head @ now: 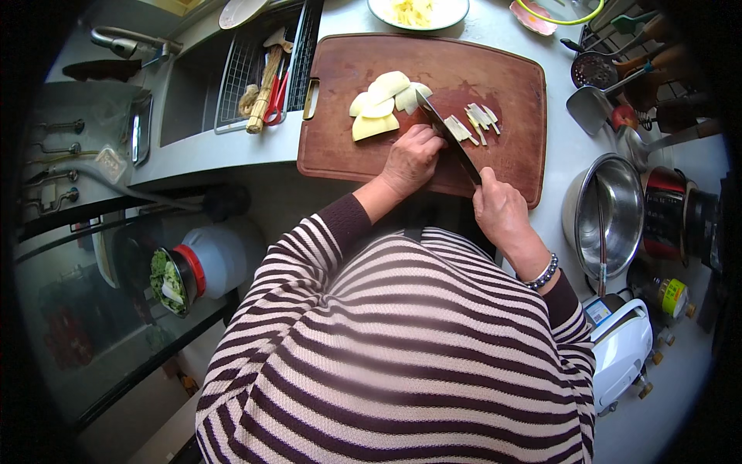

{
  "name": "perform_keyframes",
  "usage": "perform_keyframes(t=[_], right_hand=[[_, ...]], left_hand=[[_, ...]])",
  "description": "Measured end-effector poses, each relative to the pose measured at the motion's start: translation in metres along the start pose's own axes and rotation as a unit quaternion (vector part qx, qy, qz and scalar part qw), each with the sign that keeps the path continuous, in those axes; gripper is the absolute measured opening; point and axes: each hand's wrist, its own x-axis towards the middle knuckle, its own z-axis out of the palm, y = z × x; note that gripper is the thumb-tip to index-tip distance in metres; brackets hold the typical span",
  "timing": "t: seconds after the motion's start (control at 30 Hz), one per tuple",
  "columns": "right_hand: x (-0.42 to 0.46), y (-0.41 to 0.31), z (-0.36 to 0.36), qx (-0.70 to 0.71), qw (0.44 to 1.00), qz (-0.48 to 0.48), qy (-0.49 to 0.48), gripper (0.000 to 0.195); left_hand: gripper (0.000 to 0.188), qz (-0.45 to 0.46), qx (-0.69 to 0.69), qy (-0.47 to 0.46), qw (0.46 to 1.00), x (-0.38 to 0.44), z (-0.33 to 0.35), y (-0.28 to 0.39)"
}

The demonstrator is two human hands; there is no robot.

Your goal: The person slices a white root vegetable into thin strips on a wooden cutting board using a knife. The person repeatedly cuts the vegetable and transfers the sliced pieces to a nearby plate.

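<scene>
A kitchen knife (449, 130) with a dark blade slants across the brown wooden cutting board (348, 61). My right hand (501, 203) is closed around its handle. Curled fingers of my left hand (414, 153) rest on the board, close against the left side of the blade; whatever lies beneath them is hidden. Beyond that hand, thin pale-yellow slices (385, 93), which look like potato, overlap in a loose pile. One thicker half-round piece (374, 126) lies nearest me in the pile. To the right of the blade are small groups of cut pale strips (481, 119).
A plate of pale-yellow shreds (414, 13) stands behind the board. Left is a sink (191, 98) with a wire basket (232, 81) holding a straw brush (264, 93) and red-handled scissors (277, 98). On the right are a steel bowl (623, 214), a spatula (590, 109) and several utensils.
</scene>
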Motion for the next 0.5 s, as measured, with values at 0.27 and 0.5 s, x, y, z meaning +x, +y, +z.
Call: perform_keyframes(t=[0.27, 0.5], right_hand=[[0.002, 0.005, -0.003, 0.03, 0.999, 0.016, 0.003, 0.011], [-0.005, 0.004, -0.013, 0.049, 0.999, 0.015, -0.008, 0.012]], left_hand=[[0.015, -0.026, 0.015, 0.024, 0.999, 0.001, -0.002, -0.001], [0.013, -0.029, 0.013, 0.029, 0.999, 0.0, 0.001, -0.003]])
